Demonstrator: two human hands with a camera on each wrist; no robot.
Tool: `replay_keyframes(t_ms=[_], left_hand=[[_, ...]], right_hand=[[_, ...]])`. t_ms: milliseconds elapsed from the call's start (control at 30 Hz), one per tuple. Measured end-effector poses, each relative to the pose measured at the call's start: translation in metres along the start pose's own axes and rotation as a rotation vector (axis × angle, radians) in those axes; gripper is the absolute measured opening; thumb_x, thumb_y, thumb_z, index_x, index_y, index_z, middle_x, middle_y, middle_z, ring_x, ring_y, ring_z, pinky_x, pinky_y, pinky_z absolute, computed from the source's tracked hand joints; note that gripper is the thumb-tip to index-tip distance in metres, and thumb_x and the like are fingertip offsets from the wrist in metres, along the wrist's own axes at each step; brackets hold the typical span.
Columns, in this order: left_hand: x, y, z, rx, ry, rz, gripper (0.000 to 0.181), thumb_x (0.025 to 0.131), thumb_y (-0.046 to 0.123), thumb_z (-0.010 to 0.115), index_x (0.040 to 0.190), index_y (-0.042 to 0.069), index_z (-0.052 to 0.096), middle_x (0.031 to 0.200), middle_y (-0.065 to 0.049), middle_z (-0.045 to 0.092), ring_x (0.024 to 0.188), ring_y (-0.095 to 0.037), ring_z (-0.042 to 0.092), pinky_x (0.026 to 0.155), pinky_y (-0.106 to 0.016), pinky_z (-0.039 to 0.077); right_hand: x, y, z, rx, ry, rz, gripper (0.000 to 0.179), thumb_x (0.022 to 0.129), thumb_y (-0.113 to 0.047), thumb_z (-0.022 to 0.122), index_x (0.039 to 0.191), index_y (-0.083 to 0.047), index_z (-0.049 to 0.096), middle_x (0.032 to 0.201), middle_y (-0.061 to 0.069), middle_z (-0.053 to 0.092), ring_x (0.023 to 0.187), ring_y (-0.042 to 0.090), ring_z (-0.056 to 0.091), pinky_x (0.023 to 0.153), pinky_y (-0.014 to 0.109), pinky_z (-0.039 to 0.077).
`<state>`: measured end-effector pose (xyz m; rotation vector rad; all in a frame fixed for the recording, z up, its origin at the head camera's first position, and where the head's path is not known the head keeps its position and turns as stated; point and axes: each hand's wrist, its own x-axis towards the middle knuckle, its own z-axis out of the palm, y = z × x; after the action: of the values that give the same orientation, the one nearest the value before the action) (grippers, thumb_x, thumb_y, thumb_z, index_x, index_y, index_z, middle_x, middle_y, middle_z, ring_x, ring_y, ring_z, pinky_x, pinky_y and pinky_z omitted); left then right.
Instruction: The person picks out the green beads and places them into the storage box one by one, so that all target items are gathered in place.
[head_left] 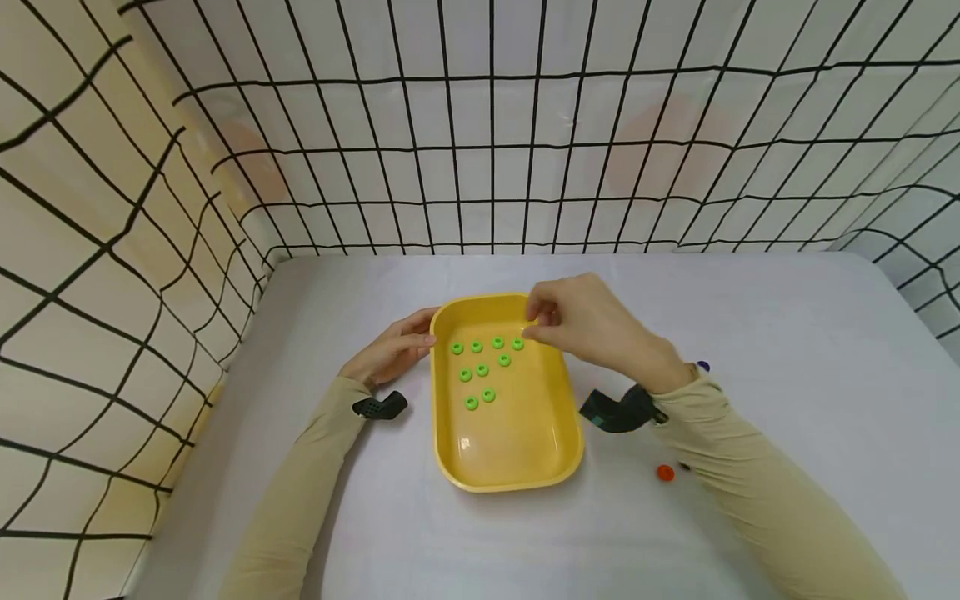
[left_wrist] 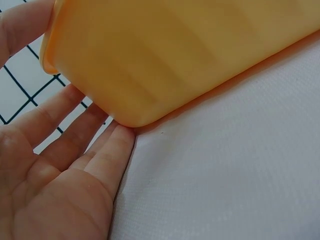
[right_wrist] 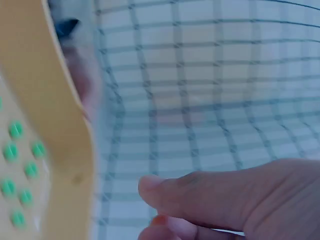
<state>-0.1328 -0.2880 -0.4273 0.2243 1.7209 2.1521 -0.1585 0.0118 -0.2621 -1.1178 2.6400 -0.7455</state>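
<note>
Several small green ring-shaped beads (head_left: 488, 395) lie spread over the far and left part of a yellow tray (head_left: 525, 450). At the tray's left side, my left hand (head_left: 393, 350) has fairly straight fingers against the outer wall, with the thumb at the rim; the left wrist view shows these fingertips (left_wrist: 120, 135) by the bottom corner. Over the far right rim, my right hand (head_left: 588, 325) has thumb and forefinger brought together. The right wrist view shows a small orange piece (right_wrist: 159, 220) pinched between them, mostly hidden by the fingers.
Right of the tray, a red bead (head_left: 665, 472) lies on the white table, with a dark piece partly under the right sleeve. A purple piece (head_left: 702, 366) shows beyond the right wrist. Black wire mesh (head_left: 491, 150) stands along the back and sides.
</note>
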Motion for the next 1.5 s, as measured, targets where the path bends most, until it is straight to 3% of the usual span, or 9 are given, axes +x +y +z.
replay_keyframes(t_ms=[133,233,433,600,867,1133,1367,1500], left_hand=[[-0.001,0.002,0.001,0.016,0.01,-0.01,0.055,0.098,0.0,0.044,0.15,-0.002,0.03,0.149,-0.013,0.039,0.129,-0.019,0.045,0.122,-0.04,0.028],[-0.001,0.002,0.001,0.019,0.007,-0.02,0.055,0.098,-0.001,0.043,0.151,-0.002,0.029,0.152,-0.017,0.035,0.13,-0.02,0.044,0.122,-0.042,0.026],[-0.001,0.001,0.001,0.008,0.013,-0.022,0.055,0.098,0.0,0.045,0.15,-0.002,0.03,0.152,-0.016,0.035,0.132,-0.021,0.043,0.122,-0.04,0.027],[-0.002,0.0,-0.001,0.008,0.024,-0.024,0.053,0.098,0.0,0.045,0.149,-0.002,0.031,0.148,-0.012,0.039,0.129,-0.02,0.045,0.119,-0.034,0.034],[-0.003,0.001,-0.001,-0.016,0.027,-0.031,0.055,0.097,-0.001,0.046,0.149,-0.003,0.03,0.151,-0.017,0.035,0.129,-0.02,0.045,0.117,-0.031,0.035],[-0.001,0.004,0.002,-0.029,0.025,-0.045,0.055,0.098,-0.001,0.044,0.151,-0.002,0.029,0.153,-0.017,0.034,0.13,-0.019,0.043,0.122,-0.038,0.028],[-0.001,0.004,0.001,-0.043,0.017,-0.028,0.055,0.096,-0.004,0.042,0.15,-0.004,0.029,0.145,-0.01,0.042,0.125,-0.016,0.048,0.114,-0.026,0.04],[-0.001,0.005,0.002,-0.051,0.023,-0.03,0.055,0.096,-0.004,0.042,0.15,-0.005,0.028,0.143,-0.009,0.043,0.125,-0.016,0.048,0.112,-0.025,0.041]], right_hand=[[-0.043,0.022,-0.026,-0.041,0.134,0.055,0.01,0.085,-0.015,0.077,0.089,-0.008,0.071,0.074,0.0,0.062,0.067,0.014,0.053,0.056,0.022,0.046],[-0.081,0.044,-0.028,-0.09,0.177,0.097,0.01,0.084,-0.016,0.078,0.088,-0.011,0.07,0.072,-0.004,0.058,0.066,0.01,0.05,0.054,0.02,0.044],[-0.154,0.089,-0.003,-0.126,0.15,0.212,0.02,0.076,-0.014,0.084,0.088,-0.008,0.069,0.068,-0.009,0.051,0.059,0.0,0.042,0.048,0.019,0.039],[-0.193,0.111,0.023,-0.109,0.096,0.322,0.028,0.073,-0.022,0.086,0.09,-0.01,0.068,0.066,-0.012,0.049,0.059,-0.002,0.041,0.049,0.019,0.037],[-0.21,0.12,0.047,-0.065,0.022,0.433,0.031,0.072,-0.03,0.086,0.089,-0.015,0.065,0.069,-0.011,0.05,0.061,-0.002,0.044,0.054,0.019,0.039],[-0.212,0.121,0.053,-0.064,0.005,0.462,0.025,0.074,-0.023,0.085,0.084,-0.015,0.064,0.067,-0.008,0.049,0.06,0.0,0.044,0.054,0.02,0.038],[-0.211,0.123,0.052,-0.095,0.001,0.463,0.021,0.074,-0.016,0.084,0.082,-0.013,0.065,0.066,-0.007,0.048,0.06,0.004,0.04,0.052,0.021,0.034],[-0.211,0.123,0.053,-0.093,-0.006,0.469,0.019,0.075,-0.014,0.082,0.083,-0.011,0.065,0.066,-0.006,0.049,0.059,0.005,0.04,0.051,0.021,0.033]])
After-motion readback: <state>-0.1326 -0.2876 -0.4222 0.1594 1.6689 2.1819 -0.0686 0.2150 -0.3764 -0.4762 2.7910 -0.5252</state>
